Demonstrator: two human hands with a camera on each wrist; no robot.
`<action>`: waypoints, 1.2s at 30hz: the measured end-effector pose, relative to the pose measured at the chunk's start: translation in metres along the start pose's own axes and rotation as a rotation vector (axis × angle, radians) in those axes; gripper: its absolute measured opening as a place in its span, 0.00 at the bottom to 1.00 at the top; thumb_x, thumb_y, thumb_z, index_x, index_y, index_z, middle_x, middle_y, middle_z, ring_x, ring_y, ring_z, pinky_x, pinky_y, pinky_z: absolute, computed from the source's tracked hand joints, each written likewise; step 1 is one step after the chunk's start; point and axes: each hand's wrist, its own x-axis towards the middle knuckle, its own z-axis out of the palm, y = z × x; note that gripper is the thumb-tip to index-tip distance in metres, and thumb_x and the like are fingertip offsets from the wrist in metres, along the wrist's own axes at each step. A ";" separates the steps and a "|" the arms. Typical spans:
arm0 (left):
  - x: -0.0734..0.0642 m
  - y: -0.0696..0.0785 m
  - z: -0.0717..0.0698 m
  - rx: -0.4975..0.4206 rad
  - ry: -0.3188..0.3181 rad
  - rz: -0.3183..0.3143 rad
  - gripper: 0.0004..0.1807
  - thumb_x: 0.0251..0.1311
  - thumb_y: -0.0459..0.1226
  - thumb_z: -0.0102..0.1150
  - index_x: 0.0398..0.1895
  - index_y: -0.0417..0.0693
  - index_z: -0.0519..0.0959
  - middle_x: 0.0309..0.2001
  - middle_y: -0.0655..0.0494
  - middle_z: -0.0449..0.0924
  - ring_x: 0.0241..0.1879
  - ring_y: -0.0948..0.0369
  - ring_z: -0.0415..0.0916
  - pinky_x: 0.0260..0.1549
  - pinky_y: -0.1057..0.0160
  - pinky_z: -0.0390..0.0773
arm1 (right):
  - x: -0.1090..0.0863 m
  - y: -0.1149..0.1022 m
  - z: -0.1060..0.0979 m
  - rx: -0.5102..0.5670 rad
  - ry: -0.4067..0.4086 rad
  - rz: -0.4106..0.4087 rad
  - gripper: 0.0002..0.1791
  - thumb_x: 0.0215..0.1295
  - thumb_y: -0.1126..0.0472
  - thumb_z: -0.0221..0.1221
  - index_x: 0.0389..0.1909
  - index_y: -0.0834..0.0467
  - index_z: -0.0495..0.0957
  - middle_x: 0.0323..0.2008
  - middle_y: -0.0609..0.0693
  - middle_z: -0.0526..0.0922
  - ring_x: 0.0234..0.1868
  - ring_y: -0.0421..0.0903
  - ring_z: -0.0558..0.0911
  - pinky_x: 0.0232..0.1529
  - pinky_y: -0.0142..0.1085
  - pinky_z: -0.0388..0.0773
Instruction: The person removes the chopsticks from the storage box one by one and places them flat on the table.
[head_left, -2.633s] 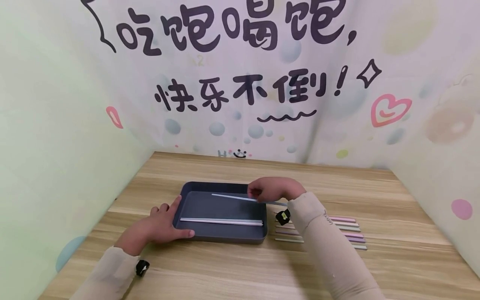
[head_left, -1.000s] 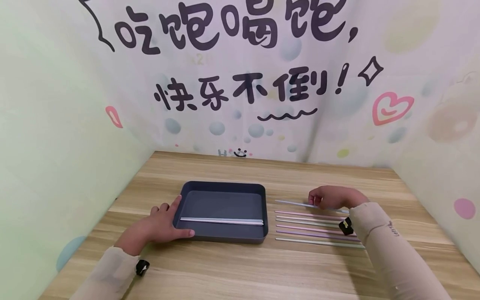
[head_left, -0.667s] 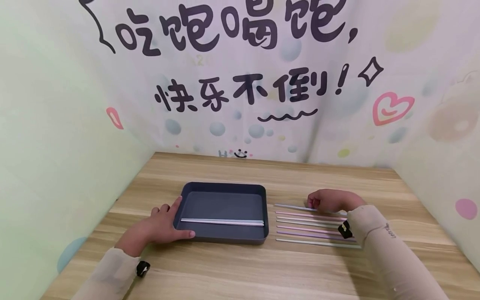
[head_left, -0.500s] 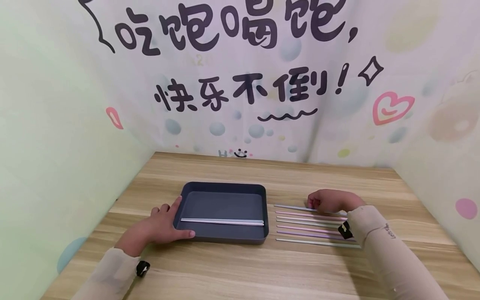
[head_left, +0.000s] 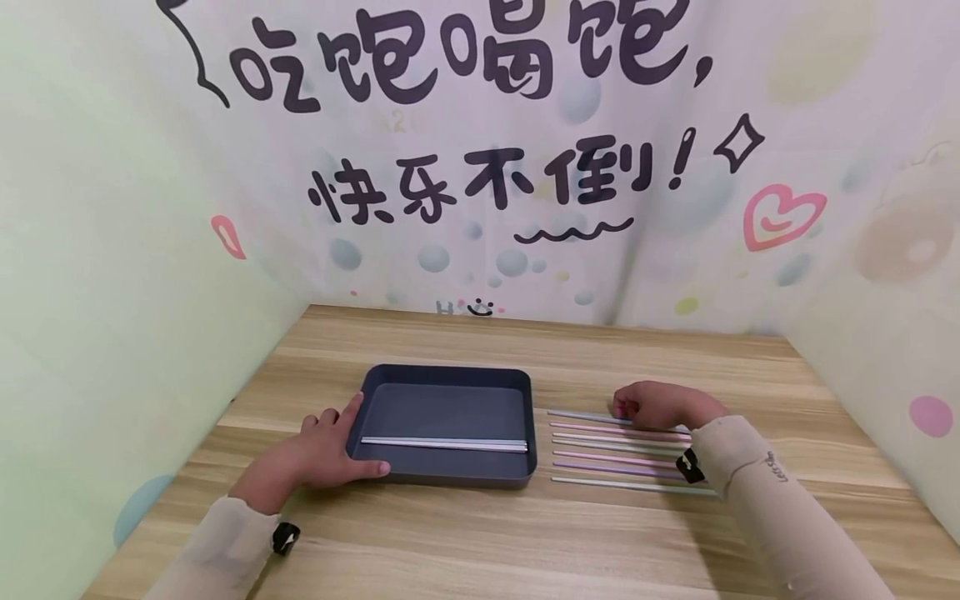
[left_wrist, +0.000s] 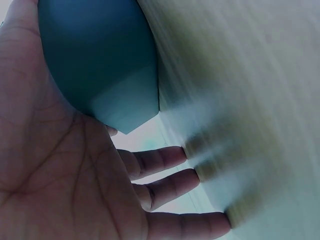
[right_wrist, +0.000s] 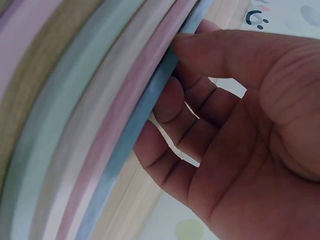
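Observation:
My left hand (head_left: 315, 450) rests against the left end of a dark grey tray (head_left: 442, 408), thumb over the front rim. In the left wrist view the tray's corner (left_wrist: 105, 60) sits in the crook of the thumb, and straight fingers reach down to the tabletop. A few pale chopsticks (head_left: 446, 443) lie lengthwise in the tray. Right of it, my right hand (head_left: 648, 404) pinches a blue chopstick (head_left: 581, 415) at the far side of a row. Thumb and curled fingers meet around this blue chopstick (right_wrist: 120, 155) in the right wrist view.
Several pink, white, green and purple chopsticks (head_left: 615, 457) lie side by side on the wooden table (head_left: 465, 542), nearer than the blue one. A printed cloth wall (head_left: 487, 208) stands behind the table, with pale walls on both sides.
My right hand has carried the blue chopstick from over the tray to the right and lowered it beside the row. In the last half second it barely moves. The left hand stays put.

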 end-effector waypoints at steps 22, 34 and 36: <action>0.000 -0.001 0.000 -0.011 -0.010 -0.017 0.70 0.47 0.72 0.62 0.79 0.39 0.41 0.66 0.24 0.57 0.63 0.29 0.55 0.52 0.34 0.68 | 0.000 -0.002 -0.001 0.005 -0.028 0.015 0.15 0.48 0.80 0.51 0.32 0.60 0.75 0.23 0.43 0.68 0.26 0.40 0.68 0.30 0.33 0.65; 0.001 -0.003 0.002 -0.015 -0.008 -0.017 0.70 0.46 0.73 0.62 0.79 0.39 0.41 0.66 0.24 0.57 0.63 0.29 0.55 0.52 0.34 0.68 | 0.006 -0.019 -0.010 -0.068 -0.007 0.023 0.12 0.60 0.78 0.50 0.31 0.58 0.75 0.26 0.45 0.70 0.29 0.42 0.69 0.33 0.37 0.66; 0.002 -0.003 0.002 -0.015 -0.008 -0.017 0.70 0.46 0.73 0.62 0.79 0.39 0.41 0.66 0.24 0.57 0.63 0.30 0.55 0.52 0.34 0.68 | 0.008 -0.025 -0.012 -0.072 -0.006 -0.004 0.13 0.57 0.79 0.49 0.32 0.59 0.75 0.27 0.46 0.71 0.30 0.43 0.69 0.33 0.37 0.67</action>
